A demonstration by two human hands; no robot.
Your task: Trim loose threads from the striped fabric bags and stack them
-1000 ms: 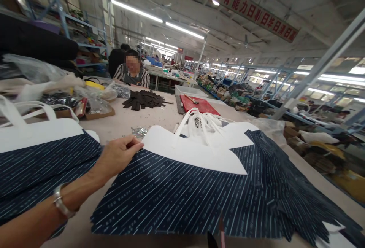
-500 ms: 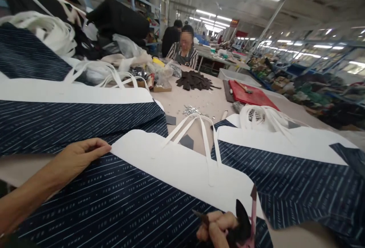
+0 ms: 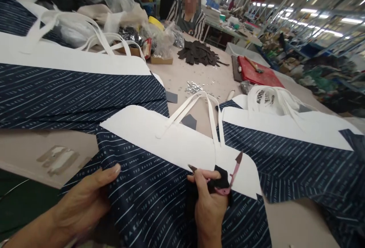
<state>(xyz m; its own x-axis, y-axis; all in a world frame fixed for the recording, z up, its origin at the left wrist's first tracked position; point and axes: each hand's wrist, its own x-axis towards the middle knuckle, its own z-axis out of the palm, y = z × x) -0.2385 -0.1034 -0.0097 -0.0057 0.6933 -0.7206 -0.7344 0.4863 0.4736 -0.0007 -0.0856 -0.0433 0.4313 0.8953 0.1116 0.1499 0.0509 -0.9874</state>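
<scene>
A flat navy pinstriped bag (image 3: 159, 198) with a white top band and white handles (image 3: 199, 111) lies in front of me on the beige table (image 3: 34, 145). My left hand (image 3: 85, 202) grips its lower left edge. My right hand (image 3: 209, 206) rests on the bag near the white band and holds pink snips (image 3: 230, 175) together with a small black piece (image 3: 221, 179).
Stacks of the same bags lie at left (image 3: 71, 88) and right (image 3: 299, 153). Farther back are a pile of dark pieces (image 3: 199, 52), small metal parts (image 3: 194, 87), a red tray (image 3: 256, 77) and plastic bags. A seated person (image 3: 189, 8) faces me across the table.
The view has tilted down. My left hand slid the bag toward me and moved from its top corner to its lower edge. My right hand with the snips came up onto the bag.
</scene>
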